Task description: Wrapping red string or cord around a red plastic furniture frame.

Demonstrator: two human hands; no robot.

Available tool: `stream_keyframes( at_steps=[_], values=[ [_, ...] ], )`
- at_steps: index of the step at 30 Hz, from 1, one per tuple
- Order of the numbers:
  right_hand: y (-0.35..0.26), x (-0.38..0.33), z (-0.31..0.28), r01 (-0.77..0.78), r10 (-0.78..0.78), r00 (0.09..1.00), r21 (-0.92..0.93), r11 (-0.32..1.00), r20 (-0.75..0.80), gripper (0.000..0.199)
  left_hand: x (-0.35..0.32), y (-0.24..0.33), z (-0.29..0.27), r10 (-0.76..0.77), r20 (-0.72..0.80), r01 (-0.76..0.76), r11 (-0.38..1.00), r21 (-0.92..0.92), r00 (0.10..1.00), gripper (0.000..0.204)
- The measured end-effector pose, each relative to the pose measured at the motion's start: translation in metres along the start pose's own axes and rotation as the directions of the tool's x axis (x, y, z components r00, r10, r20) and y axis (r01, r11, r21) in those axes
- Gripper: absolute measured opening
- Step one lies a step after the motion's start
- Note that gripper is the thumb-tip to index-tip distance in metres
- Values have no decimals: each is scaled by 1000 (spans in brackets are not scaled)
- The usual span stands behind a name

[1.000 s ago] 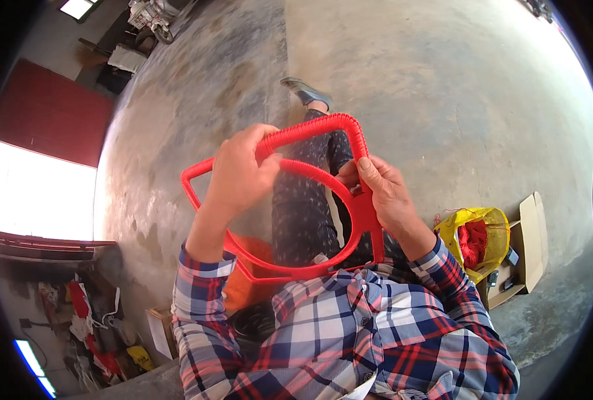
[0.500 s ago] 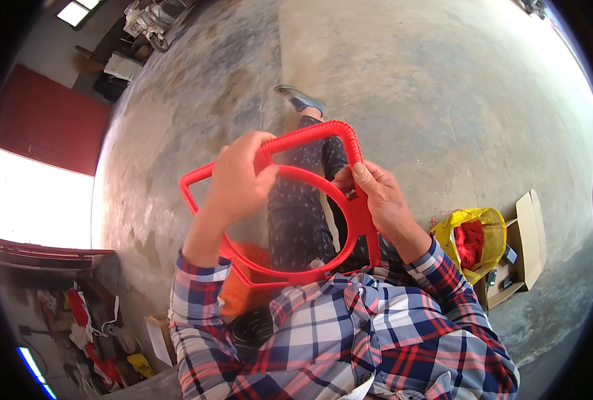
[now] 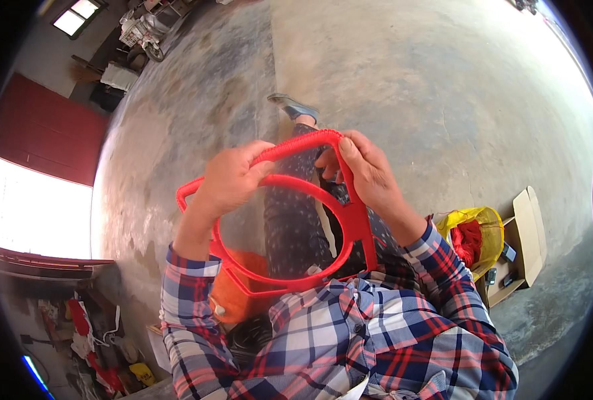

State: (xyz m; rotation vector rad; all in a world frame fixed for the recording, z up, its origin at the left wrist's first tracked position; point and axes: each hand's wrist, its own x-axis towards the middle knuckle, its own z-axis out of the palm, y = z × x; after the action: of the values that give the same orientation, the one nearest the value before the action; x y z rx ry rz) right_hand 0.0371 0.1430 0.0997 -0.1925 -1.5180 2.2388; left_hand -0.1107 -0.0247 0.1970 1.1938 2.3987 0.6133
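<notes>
A red frame (image 3: 360,223), made of a round ring inside a squarish outer rim, lies tilted over my lap. Ridged red wrapping (image 3: 303,142) covers its far bar. My left hand (image 3: 233,177) is closed round that bar near its left part, thumb on the near side. At the far right corner, my right hand (image 3: 368,170) grips the rim, with its thumb on top and its fingers curled underneath. Whether either hand also holds a strand of cord cannot be made out.
On the floor at my right, a yellow bag (image 3: 495,237) holds red cord (image 3: 466,241) beside an open cardboard box (image 3: 526,233) with small dark items. Something orange (image 3: 240,297) sits under the frame's left side. A parked scooter (image 3: 141,37) stands far left.
My right hand has moved up the frame's right side to the far corner. My left hand has shifted slightly down and left, now wrapped round the far bar. The frame has shifted slightly.
</notes>
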Motion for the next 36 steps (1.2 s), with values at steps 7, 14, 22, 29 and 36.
stream_keyframes(
  at_steps=[7,14,22,29,36],
  values=[
    [4,29,-4,-138,131,990,123,983,58,31,4,9,10,-61,-113,89,962,257,992,25],
    [17,31,-34,-188,207,978,290,938,-36,30,-5,-52,-20,67,-420,-229,909,-349,905,36],
    [39,29,-69,-165,225,966,370,914,-127,29,-51,-140,-7,-255,-81,4,316,-949,964,49],
    [48,30,-72,-180,240,959,330,927,-152,30,-48,-127,17,-167,26,36,60,-998,986,51],
    [53,28,-77,-157,225,961,355,922,-159,30,-53,-100,20,-85,126,130,53,-990,988,57]
  ],
)
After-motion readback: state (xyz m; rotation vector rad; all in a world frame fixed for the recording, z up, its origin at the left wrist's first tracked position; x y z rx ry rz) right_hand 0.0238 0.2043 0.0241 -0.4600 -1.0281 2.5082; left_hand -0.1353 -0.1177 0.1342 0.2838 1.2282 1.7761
